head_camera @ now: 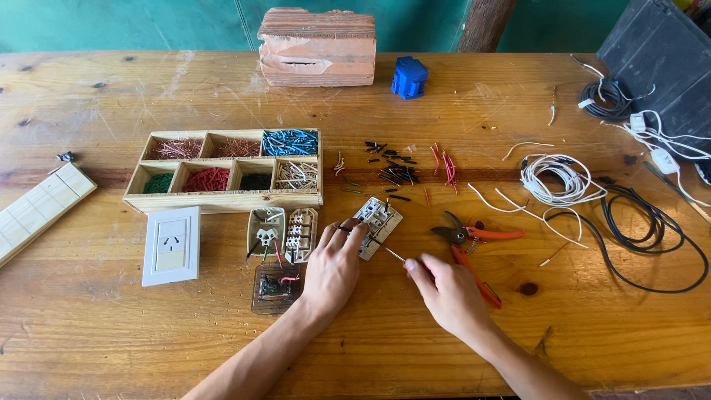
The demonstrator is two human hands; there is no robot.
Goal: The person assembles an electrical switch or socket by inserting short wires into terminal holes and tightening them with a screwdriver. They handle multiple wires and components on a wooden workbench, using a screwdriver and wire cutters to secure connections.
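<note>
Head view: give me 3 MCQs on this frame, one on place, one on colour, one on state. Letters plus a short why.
1. Where do the orange-handled cutters lie?
A. in the wooden tray
B. on the table, to the right of the right hand
C. on the brick

2. What colour are the wire pieces in the tray's top right compartment?
A. blue
B. yellow
C. white

3. What is the left hand doing?
A. resting flat, away from everything
B. holding the white cover plate
C. its fingers are on the small switch module

Key: 1 B, the cutters rest on bare wood beside the right hand. 2 A, that compartment holds blue pieces. 3 C, the fingertips touch the module while the right hand brings a thin tool to it.
</note>
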